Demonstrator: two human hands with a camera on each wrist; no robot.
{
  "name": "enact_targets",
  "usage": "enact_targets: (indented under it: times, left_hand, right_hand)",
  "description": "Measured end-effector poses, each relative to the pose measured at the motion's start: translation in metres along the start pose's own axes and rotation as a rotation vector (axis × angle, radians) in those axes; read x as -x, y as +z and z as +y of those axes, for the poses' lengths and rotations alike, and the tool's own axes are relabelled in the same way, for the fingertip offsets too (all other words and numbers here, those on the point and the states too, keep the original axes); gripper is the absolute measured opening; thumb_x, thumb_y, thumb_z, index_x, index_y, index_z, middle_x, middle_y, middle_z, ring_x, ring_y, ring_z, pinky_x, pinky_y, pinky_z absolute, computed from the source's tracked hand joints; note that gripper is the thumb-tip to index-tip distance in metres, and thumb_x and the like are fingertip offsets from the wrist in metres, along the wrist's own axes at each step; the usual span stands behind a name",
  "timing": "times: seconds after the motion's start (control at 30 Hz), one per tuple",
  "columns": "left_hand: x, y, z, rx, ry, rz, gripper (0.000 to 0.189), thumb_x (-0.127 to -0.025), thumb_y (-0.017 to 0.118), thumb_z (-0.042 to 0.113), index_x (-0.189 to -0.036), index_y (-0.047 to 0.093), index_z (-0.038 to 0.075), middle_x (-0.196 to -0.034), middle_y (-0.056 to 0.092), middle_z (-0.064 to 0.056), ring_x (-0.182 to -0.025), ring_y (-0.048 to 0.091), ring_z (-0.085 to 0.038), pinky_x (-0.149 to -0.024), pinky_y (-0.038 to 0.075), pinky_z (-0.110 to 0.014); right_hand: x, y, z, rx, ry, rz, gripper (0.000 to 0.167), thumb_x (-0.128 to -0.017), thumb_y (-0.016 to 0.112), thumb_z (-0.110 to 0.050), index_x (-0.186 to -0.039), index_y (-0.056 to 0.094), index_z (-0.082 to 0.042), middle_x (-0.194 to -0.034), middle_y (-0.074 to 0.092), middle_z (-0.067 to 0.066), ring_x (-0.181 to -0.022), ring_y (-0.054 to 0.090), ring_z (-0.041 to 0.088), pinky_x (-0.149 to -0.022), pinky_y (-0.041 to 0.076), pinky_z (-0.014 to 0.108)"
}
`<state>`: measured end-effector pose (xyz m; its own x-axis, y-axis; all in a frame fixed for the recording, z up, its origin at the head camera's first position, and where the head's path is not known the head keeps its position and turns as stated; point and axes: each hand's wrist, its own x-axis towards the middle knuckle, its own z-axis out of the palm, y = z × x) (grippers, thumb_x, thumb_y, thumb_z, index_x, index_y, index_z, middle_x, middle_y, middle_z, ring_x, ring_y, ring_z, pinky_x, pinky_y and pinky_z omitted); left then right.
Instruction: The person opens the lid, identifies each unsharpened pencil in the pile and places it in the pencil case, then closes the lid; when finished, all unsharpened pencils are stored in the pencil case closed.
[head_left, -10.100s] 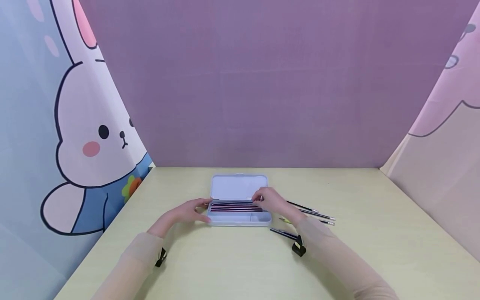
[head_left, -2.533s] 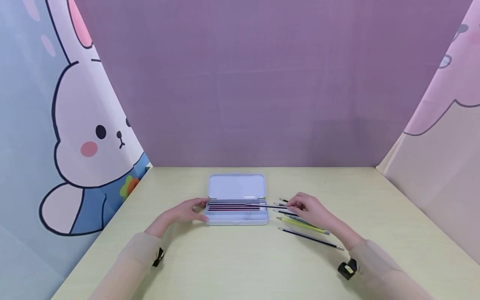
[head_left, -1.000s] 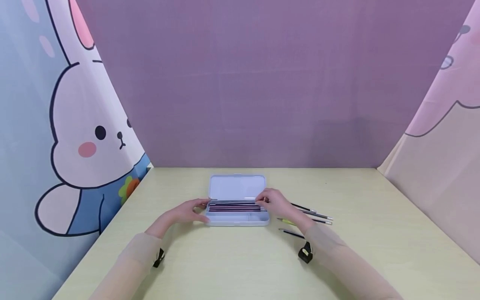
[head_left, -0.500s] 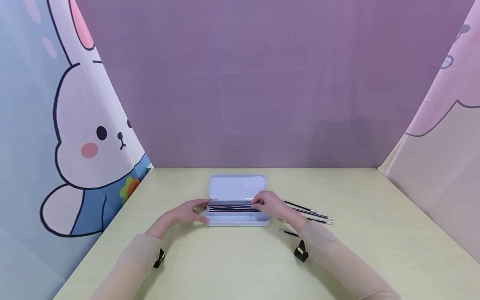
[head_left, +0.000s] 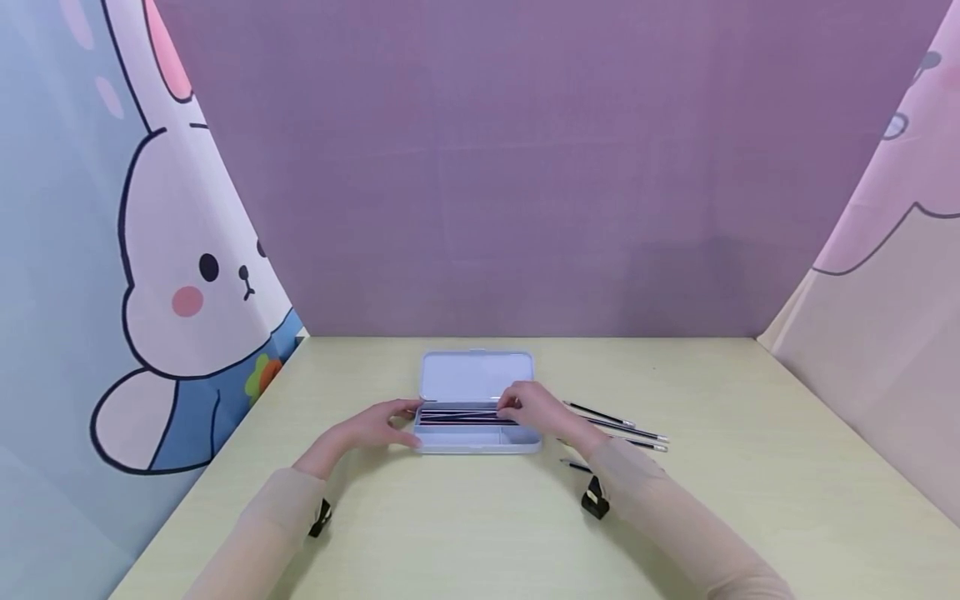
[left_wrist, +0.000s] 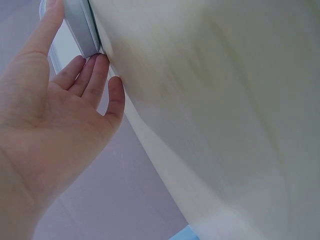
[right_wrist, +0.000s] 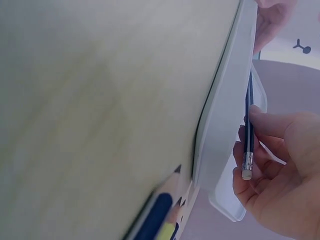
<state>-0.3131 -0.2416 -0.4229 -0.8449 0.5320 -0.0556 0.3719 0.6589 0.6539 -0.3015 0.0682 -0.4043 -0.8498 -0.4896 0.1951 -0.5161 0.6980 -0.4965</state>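
Note:
A white pencil case [head_left: 457,448] lies on the table with its lid [head_left: 476,375] raised at the back. Several dark and reddish pencils [head_left: 457,420] fill its long rear compartment. My left hand [head_left: 375,423] holds the case's left end, thumb at the front and fingers behind; the left wrist view shows that hand [left_wrist: 65,105] against the case end [left_wrist: 82,30]. Over the case's right part, my right hand [head_left: 536,408] pinches a dark pencil. In the right wrist view this pencil [right_wrist: 249,142], with a white eraser end, sits between thumb and fingers, its far end inside the case.
Right of the case, several dark pencils with white erasers [head_left: 633,432] lie on the table [head_left: 450,533], partly under my right forearm. Sharpened tips [right_wrist: 176,172] show close by in the right wrist view. The front compartment [head_left: 457,437] has a divider near its right end.
From right of the case 2.5 seconds ago, my right hand has carried the pencil left over it. In the last second it lowered and shifted slightly left. My left hand stays at the case.

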Motion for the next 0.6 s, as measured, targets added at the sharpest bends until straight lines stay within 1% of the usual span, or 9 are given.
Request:
enact_targets:
  times: [0.2,0.43,0.6]
  left_hand:
    - [0.0008,0.0002,0.0020,0.010,-0.003,0.000,0.080,-0.077,0.076,0.036,-0.142,0.039,0.006,-0.140,0.047,-0.015,-0.124,0.046,-0.032,-0.108,0.029,-0.055]
    - [0.0027,-0.0005,0.0062,0.003,-0.017,0.003,0.080,-0.078,0.075,0.036,-0.142,0.039,0.006,-0.141,0.046,-0.014,-0.124,0.046,-0.033,-0.107,0.030,-0.054]
    - [0.0025,-0.0003,0.0051,-0.004,-0.018,0.003,0.080,-0.078,0.075,0.037,-0.142,0.039,0.006,-0.140,0.046,-0.014,-0.124,0.046,-0.032,-0.107,0.031,-0.054]
  right_hand:
    - [-0.0012,0.0011,-0.0006,-0.030,0.008,-0.007,0.005,-0.087,0.065,-0.010,-0.088,0.069,-0.007,-0.082,0.064,-0.001,-0.074,0.055,0.007,-0.067,0.047,0.021]
    - [-0.0016,0.0000,-0.0021,-0.021,0.047,0.006,0.007,-0.088,0.065,-0.010,-0.089,0.070,-0.007,-0.082,0.064,-0.001,-0.077,0.057,0.009,-0.072,0.049,0.025]
    - [-0.0003,-0.0022,-0.0032,-0.032,0.050,0.005,0.007,-0.088,0.064,-0.009,-0.090,0.070,-0.006,-0.083,0.064,0.001,-0.076,0.057,0.010,-0.070,0.049,0.024]
